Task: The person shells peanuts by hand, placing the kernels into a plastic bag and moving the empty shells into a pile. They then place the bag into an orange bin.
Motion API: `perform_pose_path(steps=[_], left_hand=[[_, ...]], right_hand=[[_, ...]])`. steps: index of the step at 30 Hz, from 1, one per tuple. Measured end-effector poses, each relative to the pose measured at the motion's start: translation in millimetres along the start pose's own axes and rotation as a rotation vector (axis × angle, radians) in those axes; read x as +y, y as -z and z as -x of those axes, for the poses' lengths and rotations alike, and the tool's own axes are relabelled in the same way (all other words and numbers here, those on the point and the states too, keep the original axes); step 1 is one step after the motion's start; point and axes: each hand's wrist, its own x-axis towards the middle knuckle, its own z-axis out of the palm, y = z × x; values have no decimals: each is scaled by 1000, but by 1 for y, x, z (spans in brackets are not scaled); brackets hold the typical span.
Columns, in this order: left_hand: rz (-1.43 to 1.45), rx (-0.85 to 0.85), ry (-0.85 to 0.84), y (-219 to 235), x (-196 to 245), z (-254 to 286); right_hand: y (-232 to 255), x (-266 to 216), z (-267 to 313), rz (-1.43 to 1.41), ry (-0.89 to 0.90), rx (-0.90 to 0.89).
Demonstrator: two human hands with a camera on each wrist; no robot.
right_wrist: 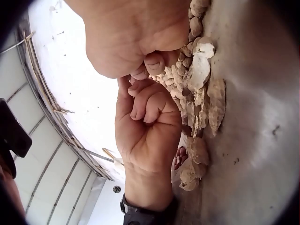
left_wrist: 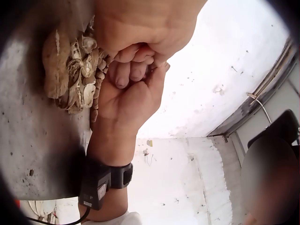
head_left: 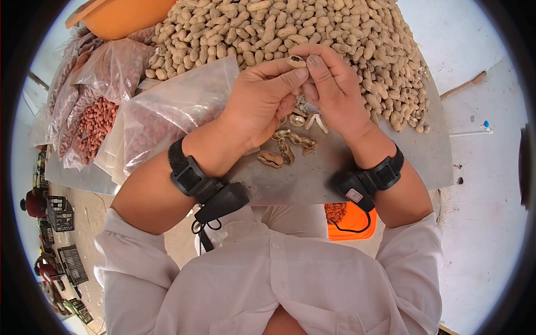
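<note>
In the head view a peanut (head_left: 296, 61) sits at the fingertips of both hands, its shell showing a dark opening. My left hand (head_left: 259, 97) pinches it between thumb and index finger. From the other side my right hand (head_left: 338, 86) pinches it as well, thumb and index finger curled against it. The remaining fingers of both hands are folded in toward the palms. Below the hands, broken peanut shells (head_left: 286, 149) lie on the metal table (head_left: 312, 181). Both wrist views show the hands meeting fingertip to fingertip, with the peanut hidden there.
A big heap of unshelled peanuts (head_left: 385, 50) covers the table's far side. Plastic bags (head_left: 167, 111) of red kernels (head_left: 96, 125) lie at the left, near an orange basin (head_left: 120, 19). Under the table edge stands an orange container (head_left: 363, 223). Black crates (head_left: 72, 262) are on the floor.
</note>
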Motion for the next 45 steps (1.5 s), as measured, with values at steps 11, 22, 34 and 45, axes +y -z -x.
perform_pose_path(steps=[11, 22, 34, 45], left_hand=[[27, -50, -51, 8, 4, -2], [85, -33, 75, 6, 10, -1], [299, -68, 250, 12, 7, -7], [159, 6, 168, 8, 3, -4]], right_hand=[[-2, 1, 3, 135, 119, 48], [-8, 2, 2, 597, 456, 105], [-5, 2, 0, 676, 399, 97], [-11, 5, 2, 862, 433, 119]])
